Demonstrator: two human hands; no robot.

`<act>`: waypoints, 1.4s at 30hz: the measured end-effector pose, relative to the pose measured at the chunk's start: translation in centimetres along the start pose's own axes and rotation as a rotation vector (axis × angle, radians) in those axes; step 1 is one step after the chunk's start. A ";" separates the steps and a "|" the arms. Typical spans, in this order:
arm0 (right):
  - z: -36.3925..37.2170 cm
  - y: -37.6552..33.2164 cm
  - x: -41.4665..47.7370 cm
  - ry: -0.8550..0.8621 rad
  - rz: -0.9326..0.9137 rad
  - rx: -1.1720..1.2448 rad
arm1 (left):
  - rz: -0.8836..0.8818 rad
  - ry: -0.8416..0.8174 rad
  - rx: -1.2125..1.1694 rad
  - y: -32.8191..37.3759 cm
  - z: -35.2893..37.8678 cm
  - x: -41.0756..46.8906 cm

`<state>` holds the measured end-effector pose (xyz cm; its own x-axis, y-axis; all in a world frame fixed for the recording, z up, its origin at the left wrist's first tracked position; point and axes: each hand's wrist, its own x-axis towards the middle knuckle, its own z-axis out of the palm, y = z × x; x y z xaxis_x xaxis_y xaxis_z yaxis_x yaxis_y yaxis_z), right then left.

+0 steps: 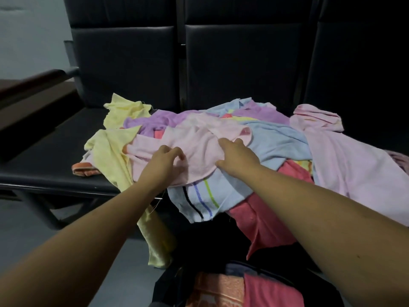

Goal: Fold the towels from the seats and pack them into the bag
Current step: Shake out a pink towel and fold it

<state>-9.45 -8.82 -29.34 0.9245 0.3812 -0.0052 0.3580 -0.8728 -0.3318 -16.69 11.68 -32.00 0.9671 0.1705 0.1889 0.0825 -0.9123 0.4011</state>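
A heap of towels lies across the black seats. On top is a pale pink towel. My left hand pinches its near edge with curled fingers. My right hand grips the same towel's near right edge, thumb under the fabric. Beneath it are a white-blue striped towel, a yellow towel, a purple one, a light blue one and a coral one. The open black bag sits on the floor below me, with an orange towel and a coral towel inside.
A second pink towel drapes over the right seat. The yellow towel hangs off the seat's front edge toward the grey floor. A dark armrest stands at the left. Black seat backs rise behind the heap.
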 end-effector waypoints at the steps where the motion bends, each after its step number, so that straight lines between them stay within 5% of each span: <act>1: 0.3 0.1 0.5 0.024 0.000 -0.028 | 0.012 0.020 -0.023 -0.1 -0.1 0.3; 7: -1.3 0.5 1.3 0.257 0.020 0.206 | 0.007 0.177 -0.149 1.5 -2.5 1.3; 13: -8.8 0.1 -1.2 0.461 0.007 0.754 | 0.070 0.281 -0.321 6.6 -7.5 2.3; 26: -22.3 3.2 -13.2 0.798 -0.034 0.828 | 0.323 0.207 -0.361 19.9 -15.2 -1.3; 31: -25.0 4.6 -17.3 0.712 0.025 0.782 | 0.253 0.149 -0.535 23.7 -17.1 -3.9; 36: -27.7 4.6 -20.6 0.659 -0.164 0.761 | 0.213 0.143 -0.822 26.5 -20.2 -5.9; 40: -27.5 6.6 -22.5 0.221 -0.171 0.531 | 0.160 0.196 -0.802 26.2 -22.3 -6.1; 42: -27.0 8.2 -23.3 0.144 -0.081 0.466 | 0.110 0.219 -0.736 25.3 -22.7 -6.2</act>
<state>-24.57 -33.06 -6.49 0.9167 0.3670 0.1578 0.3630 -0.6003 -0.7126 -26.07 -3.97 -2.66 0.8844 0.2329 0.4044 -0.2665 -0.4593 0.8474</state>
